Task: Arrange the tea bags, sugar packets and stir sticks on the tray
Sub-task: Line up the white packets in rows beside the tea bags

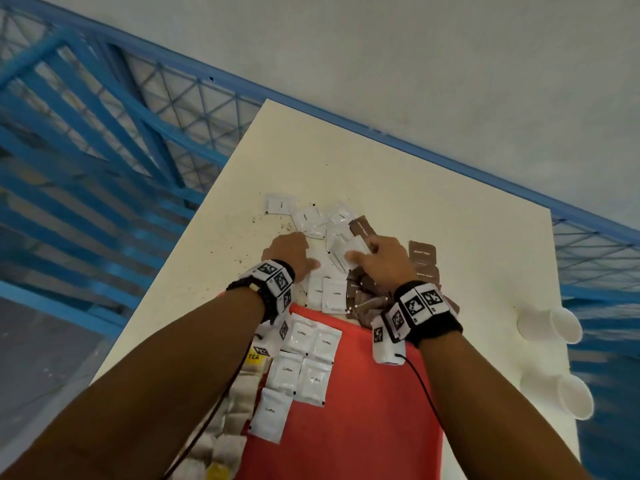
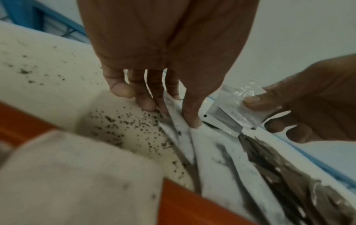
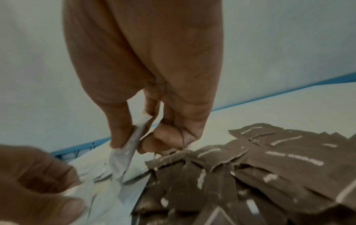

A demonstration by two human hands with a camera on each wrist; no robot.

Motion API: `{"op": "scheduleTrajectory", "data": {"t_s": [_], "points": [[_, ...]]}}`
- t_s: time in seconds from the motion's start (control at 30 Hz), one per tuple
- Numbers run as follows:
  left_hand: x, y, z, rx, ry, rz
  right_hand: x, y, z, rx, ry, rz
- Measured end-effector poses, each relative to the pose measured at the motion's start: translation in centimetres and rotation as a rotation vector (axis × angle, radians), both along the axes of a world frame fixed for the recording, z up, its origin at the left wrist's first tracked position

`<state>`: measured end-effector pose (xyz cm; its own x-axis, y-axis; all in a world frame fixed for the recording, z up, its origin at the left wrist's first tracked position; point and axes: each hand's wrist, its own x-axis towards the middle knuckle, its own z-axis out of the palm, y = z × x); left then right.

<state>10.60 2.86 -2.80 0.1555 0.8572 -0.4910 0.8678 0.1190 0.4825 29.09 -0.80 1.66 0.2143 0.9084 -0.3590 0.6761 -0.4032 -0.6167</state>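
A red tray (image 1: 367, 410) lies near me with white "Coffee" packets (image 1: 299, 368) laid in rows on its left part. Tea bags (image 1: 240, 396) run along the tray's left edge. Beyond the tray are loose white packets (image 1: 310, 220) and a heap of brown sugar packets (image 1: 369, 301) (image 3: 250, 167). My left hand (image 1: 292, 249) (image 2: 173, 115) pinches a white packet (image 2: 178, 130) standing on edge on the table. My right hand (image 1: 367, 252) (image 3: 133, 143) pinches another white packet (image 1: 341, 254) (image 2: 238, 109) (image 3: 123, 158) just above the heap. No stir sticks show.
The cream table (image 1: 433, 209) carries scattered dark grains (image 2: 123, 121) left of the packets. Two white paper cups (image 1: 564, 323) (image 1: 575, 398) lie on their sides at the right edge. A blue metal frame (image 1: 104, 140) stands beyond the table's left side.
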Motion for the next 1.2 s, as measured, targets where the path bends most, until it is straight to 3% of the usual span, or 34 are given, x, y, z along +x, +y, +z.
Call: {"op": "scheduleTrajectory", "data": {"t_s": [0.2,0.3,0.43,0.57,0.77,0.93,1.03,1.2], "points": [[-2.1,0.7,1.6,-0.012,-0.318,0.22,1.2,-0.5,1.9,0.034,0.211,-0.126],[-3.3,0.9,2.7,-0.025,-0.473,0.337,0.8,-1.6,2.3,-0.089,0.248,0.047],[-3.8,0.2,4.0,-0.112,-0.632,0.399,-0.8,-2.0,0.8,-0.241,0.015,0.42],[-3.7,-0.8,4.7,-0.25,-0.885,0.556,-2.1,-2.5,0.0,-0.282,-0.139,0.498],[-4.3,-2.0,5.4,-0.26,-0.892,0.531,-1.8,-2.9,0.8,-0.211,-0.184,0.373],[-3.7,-2.4,6.1,-0.191,-0.939,0.466,-1.3,-3.9,3.6,0.114,-0.204,0.22],[-2.5,-2.7,7.6,-0.176,-0.897,0.421,-1.0,-4.9,5.7,0.161,-0.214,0.191],[-1.4,-4.6,10.5,-0.231,-0.853,0.349,-1.2,-7.9,11.2,0.138,0.153,0.148]]}}
